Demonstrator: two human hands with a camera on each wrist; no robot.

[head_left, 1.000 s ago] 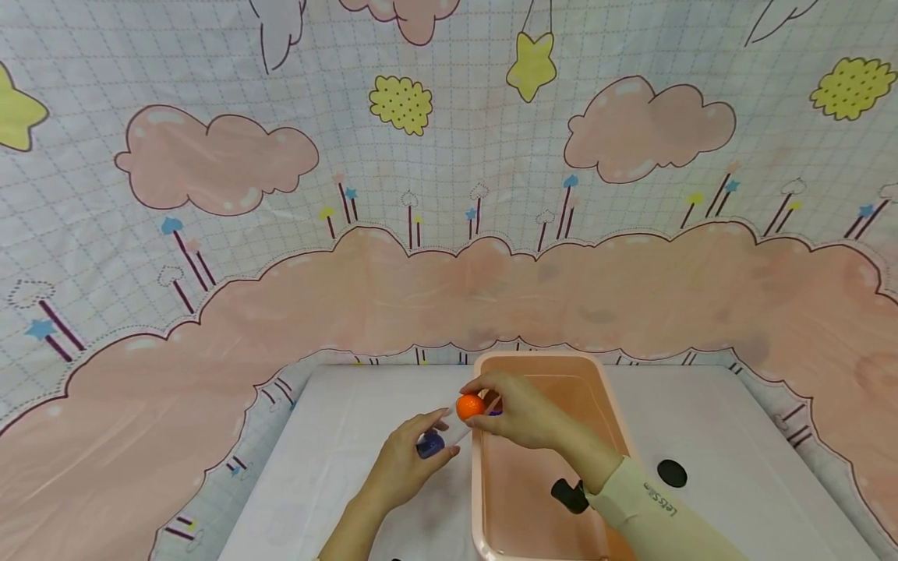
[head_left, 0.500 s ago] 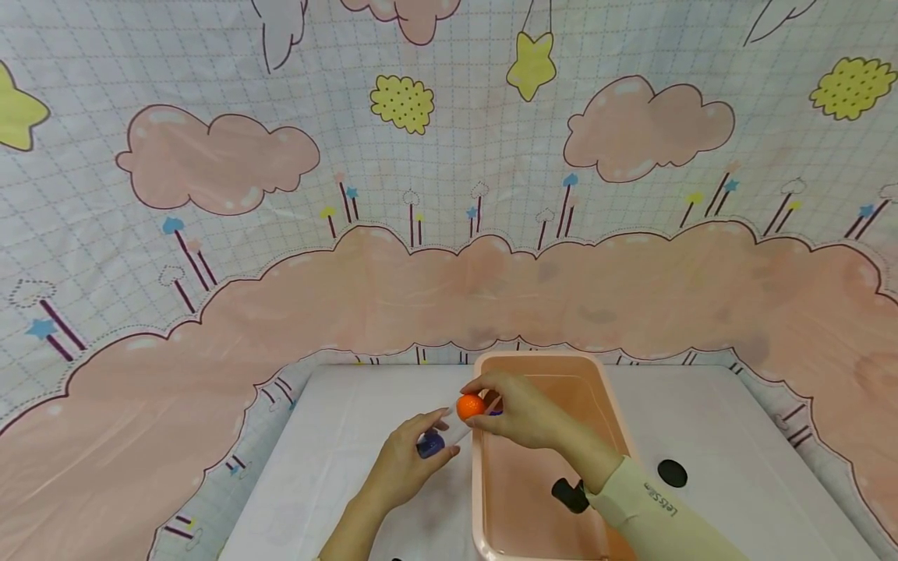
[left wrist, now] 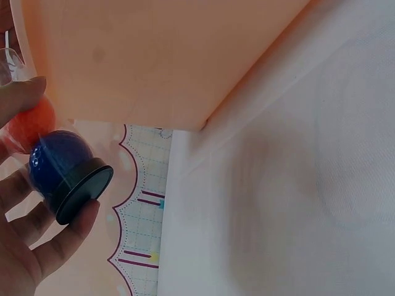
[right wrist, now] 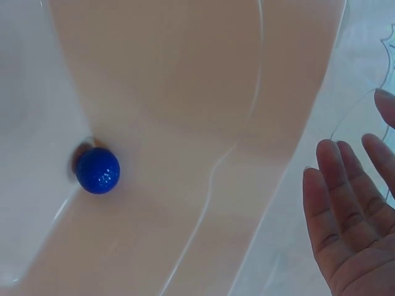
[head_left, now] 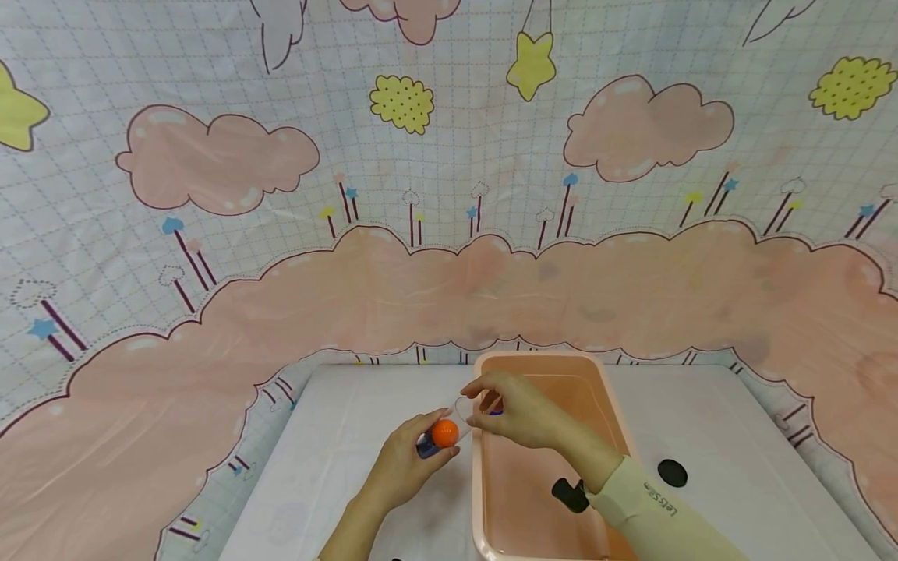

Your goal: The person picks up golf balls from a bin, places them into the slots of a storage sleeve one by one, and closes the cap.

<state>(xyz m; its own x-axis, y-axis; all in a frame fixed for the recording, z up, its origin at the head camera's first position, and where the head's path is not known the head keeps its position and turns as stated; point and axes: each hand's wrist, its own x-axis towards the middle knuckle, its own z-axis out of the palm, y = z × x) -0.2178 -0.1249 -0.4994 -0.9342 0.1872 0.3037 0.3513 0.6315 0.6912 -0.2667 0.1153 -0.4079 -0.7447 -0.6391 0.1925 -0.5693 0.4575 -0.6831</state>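
My left hand (head_left: 403,466) grips a clear tube (head_left: 459,417) that tilts up toward the right. Inside it sits an orange golf ball (head_left: 445,433), against a blue golf ball (left wrist: 60,157) at the lower end. A black cap (left wrist: 85,190) closes that end, with left fingertips against it. At the tube's upper mouth is my right hand (head_left: 515,411), holding nothing; its thumb and fingertips touch the clear rim (right wrist: 349,117). Another blue golf ball (right wrist: 97,170) lies in a corner of the peach tub (head_left: 479,499), mostly hidden behind the right fingers in the head view.
The tub stands right of the tube, under the right forearm. A black disc (head_left: 672,473) lies on the white table (head_left: 730,421) to its right. A black wrist camera (head_left: 570,495) juts from the right wrist over the tub. A patterned cloth (head_left: 449,296) hangs behind.
The orange golf ball has left the right fingers and slid down the tube, left and toward me, to the blue one. Both hands have stayed in place.
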